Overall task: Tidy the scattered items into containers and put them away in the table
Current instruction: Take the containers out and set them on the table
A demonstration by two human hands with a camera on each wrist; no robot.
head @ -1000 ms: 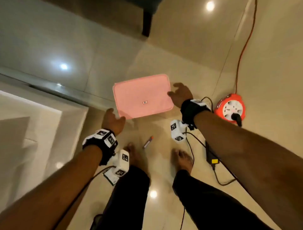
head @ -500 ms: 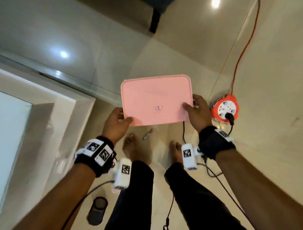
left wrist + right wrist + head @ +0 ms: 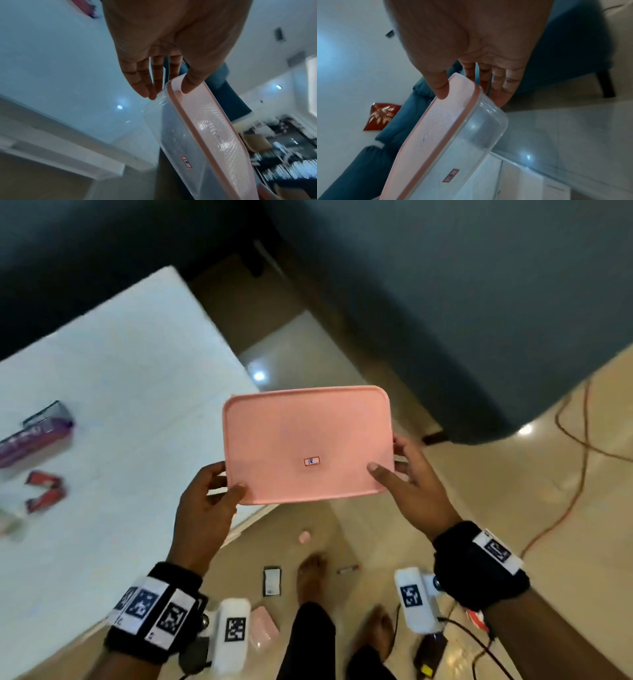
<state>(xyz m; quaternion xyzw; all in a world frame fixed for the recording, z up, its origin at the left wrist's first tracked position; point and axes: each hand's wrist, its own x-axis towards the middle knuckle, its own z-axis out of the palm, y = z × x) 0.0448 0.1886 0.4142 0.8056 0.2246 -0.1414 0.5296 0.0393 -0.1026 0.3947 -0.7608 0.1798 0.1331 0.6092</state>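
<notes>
A clear box [image 3: 306, 446] with a pink lid [image 3: 212, 129] is held up in the air between both hands, over the floor and just beside the corner of the white tabletop [image 3: 113, 412]. The left hand [image 3: 202, 508] grips its near left corner: the thumb lies on top of the lid and the fingers [image 3: 142, 83] reach under the clear wall. The right hand [image 3: 411, 491] grips the right edge the same way, thumb on the lid and fingers [image 3: 498, 86] curled below the rim. The box sits tilted in the wrist views, lid side toward the thumbs. On the tabletop, well apart from the box, lie a purple packet [image 3: 34, 433] and a red wrapper [image 3: 46, 491]. On the floor near the bare feet lie a small dark card [image 3: 272, 580] and a pen [image 3: 348, 569].
</notes>
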